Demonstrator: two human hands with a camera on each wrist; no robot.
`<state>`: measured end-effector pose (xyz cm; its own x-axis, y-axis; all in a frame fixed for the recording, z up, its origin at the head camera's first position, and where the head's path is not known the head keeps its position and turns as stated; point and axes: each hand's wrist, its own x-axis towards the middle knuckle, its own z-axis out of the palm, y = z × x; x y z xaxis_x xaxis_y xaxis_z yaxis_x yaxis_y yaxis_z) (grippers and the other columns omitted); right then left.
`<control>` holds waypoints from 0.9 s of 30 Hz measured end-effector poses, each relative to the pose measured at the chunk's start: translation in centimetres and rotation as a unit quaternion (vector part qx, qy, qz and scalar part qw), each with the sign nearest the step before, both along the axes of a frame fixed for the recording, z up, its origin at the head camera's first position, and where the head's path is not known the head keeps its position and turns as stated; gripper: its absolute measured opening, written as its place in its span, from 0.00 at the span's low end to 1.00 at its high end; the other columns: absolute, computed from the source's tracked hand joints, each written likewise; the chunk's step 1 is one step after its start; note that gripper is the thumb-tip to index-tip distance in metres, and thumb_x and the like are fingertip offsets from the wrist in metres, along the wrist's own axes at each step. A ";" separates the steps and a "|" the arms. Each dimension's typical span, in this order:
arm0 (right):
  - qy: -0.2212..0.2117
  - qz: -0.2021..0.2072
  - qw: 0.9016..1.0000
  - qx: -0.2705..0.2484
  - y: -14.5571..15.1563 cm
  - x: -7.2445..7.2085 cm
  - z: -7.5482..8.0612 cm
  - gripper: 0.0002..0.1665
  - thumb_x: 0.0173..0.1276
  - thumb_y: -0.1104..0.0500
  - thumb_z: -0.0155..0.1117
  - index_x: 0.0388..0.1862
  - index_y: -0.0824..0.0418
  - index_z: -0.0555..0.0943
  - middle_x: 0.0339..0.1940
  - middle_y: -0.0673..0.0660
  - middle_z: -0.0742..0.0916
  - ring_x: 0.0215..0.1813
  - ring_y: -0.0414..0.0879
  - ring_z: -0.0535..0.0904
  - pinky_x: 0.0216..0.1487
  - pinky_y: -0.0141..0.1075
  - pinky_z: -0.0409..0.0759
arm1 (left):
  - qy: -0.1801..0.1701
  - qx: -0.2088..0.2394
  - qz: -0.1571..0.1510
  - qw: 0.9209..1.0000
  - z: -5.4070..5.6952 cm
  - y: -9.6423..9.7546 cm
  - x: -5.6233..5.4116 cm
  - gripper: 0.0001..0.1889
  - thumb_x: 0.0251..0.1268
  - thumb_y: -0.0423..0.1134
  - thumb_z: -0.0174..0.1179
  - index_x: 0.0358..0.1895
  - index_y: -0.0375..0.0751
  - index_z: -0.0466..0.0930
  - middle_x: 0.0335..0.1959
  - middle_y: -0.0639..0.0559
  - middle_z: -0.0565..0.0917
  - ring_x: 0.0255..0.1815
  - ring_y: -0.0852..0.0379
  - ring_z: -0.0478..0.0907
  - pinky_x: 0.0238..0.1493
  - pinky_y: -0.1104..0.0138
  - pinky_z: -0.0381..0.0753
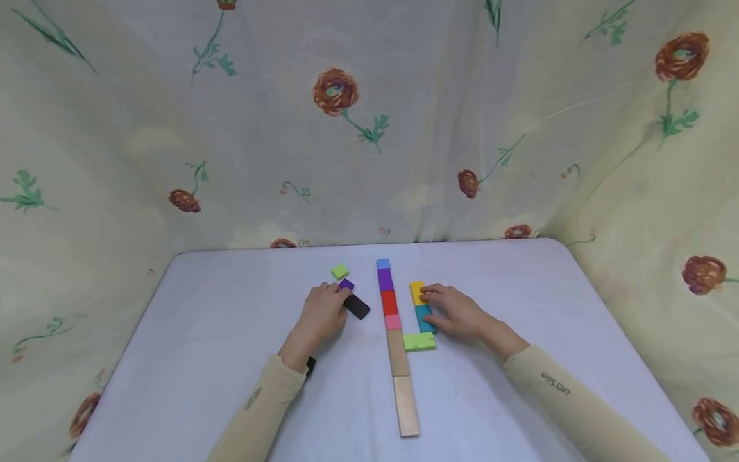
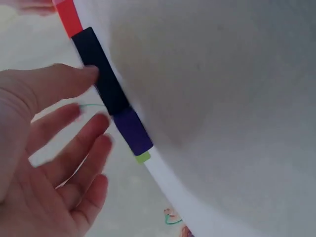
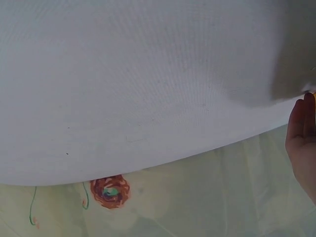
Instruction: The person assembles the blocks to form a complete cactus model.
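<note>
My left hand [image 1: 325, 312] is at a black block [image 1: 357, 307]. In the left wrist view its thumb touches the side of the black block [image 2: 101, 71], while the other fingers lie loosely bent beside it. A purple block [image 1: 346, 284] sits just beyond the fingertips, and a lime block [image 1: 340, 271] lies farther back. On the other side, my right hand [image 1: 458, 312] rests beside a yellow block [image 1: 417, 293] and a teal block [image 1: 424, 319] placed end to end. Its fingers touch the yellow one and its thumb the teal one. The right wrist view catches only part of that hand.
Between the hands runs a line of blocks: light blue, purple, red [image 1: 389, 303], pink and two wooden planks [image 1: 407, 407]. A green block [image 1: 419, 342] juts right from the line. Another dark block [image 1: 310, 366] is partly hidden by the left forearm. Flowered cloth [image 1: 346, 160] hangs behind the white table [image 1: 219, 372].
</note>
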<state>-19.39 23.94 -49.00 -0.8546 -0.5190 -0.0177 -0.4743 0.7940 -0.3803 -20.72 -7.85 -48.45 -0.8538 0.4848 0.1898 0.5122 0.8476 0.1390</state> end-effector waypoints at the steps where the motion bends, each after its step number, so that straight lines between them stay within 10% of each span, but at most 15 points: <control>1: 0.000 -0.002 1.000 0.000 0.0 -0.1 0.0 0.32 0.68 0.49 0.67 0.66 0.63 0.75 0.68 0.59 0.75 0.69 0.57 0.70 0.67 0.52 0.70 | -0.006 -0.004 0.003 1.000 0.0 0.1 -0.1 0.20 0.56 0.36 0.69 0.55 0.44 0.83 0.44 0.45 0.81 0.44 0.47 0.74 0.45 0.55 0.75; 27: -0.017 -0.016 1.000 -0.004 -0.2 0.1 -0.3 0.34 0.68 0.46 0.67 0.68 0.61 0.75 0.70 0.58 0.74 0.70 0.56 0.68 0.67 0.53 0.70 | -0.077 -0.032 -0.022 0.996 0.0 3.4 1.5 0.16 0.57 0.53 0.71 0.39 0.44 0.84 0.30 0.54 0.78 0.31 0.59 0.71 0.33 0.67 0.73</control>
